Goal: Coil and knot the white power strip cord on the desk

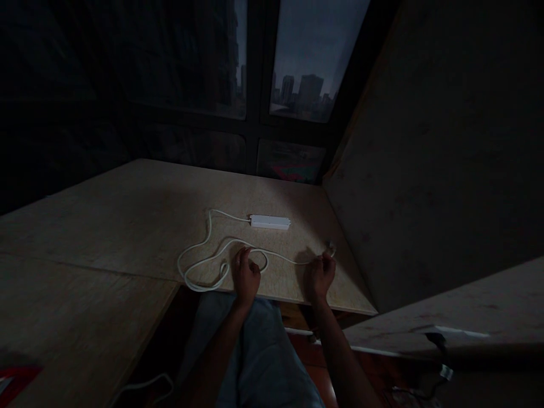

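A white power strip (270, 222) lies on the pale stone-look surface, and its white cable (195, 245) runs left from it into loose loops. My left hand (247, 276) is curled at the middle of the cable, fingertips on the cord beside a small loop. The exact grip there is dim. Farther right, my right hand (322, 276) pinches the cable close to its end. The plug (330, 247) sticks up just beyond those fingers; its prongs are hard to make out in the dark.
Dark window frames (254, 113) stand behind the surface, and a wall (425, 170) closes the right side. Another surface (76, 317) extends at left, with a red object (19, 381) on it. A second white cable (147, 385) hangs low at left. Dark cords lie lower right.
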Tool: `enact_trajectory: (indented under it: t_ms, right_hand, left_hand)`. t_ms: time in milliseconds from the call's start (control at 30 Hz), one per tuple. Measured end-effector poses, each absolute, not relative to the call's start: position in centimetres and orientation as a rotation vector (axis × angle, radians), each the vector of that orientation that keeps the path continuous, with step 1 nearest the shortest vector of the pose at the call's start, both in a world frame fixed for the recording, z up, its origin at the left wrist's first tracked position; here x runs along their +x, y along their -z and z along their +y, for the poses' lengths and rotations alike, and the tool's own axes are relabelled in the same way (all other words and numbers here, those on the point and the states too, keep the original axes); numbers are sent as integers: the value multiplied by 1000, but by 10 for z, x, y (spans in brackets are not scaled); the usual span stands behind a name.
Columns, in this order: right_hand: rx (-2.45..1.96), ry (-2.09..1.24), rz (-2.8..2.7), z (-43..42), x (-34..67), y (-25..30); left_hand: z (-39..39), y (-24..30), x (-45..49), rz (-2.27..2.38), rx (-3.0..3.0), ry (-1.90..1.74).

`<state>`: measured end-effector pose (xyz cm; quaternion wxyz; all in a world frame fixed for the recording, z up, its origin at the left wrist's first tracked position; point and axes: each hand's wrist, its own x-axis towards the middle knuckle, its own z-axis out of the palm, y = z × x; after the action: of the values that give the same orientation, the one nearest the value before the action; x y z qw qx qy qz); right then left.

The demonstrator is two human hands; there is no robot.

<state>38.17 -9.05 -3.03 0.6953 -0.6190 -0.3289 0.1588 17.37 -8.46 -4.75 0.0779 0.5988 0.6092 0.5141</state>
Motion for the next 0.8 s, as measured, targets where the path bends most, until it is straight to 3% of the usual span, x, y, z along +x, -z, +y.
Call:
enact_trajectory:
  t_ms: [433,800]
  right_hand:
    - [-1444,-580,-999,-92,382,31]
    - [-1543,-544,-917,-100,379,16]
  left_hand:
    - [-88,46,171,1725,1896,-1501]
    - [-91,46,172,1710,1919,-1470]
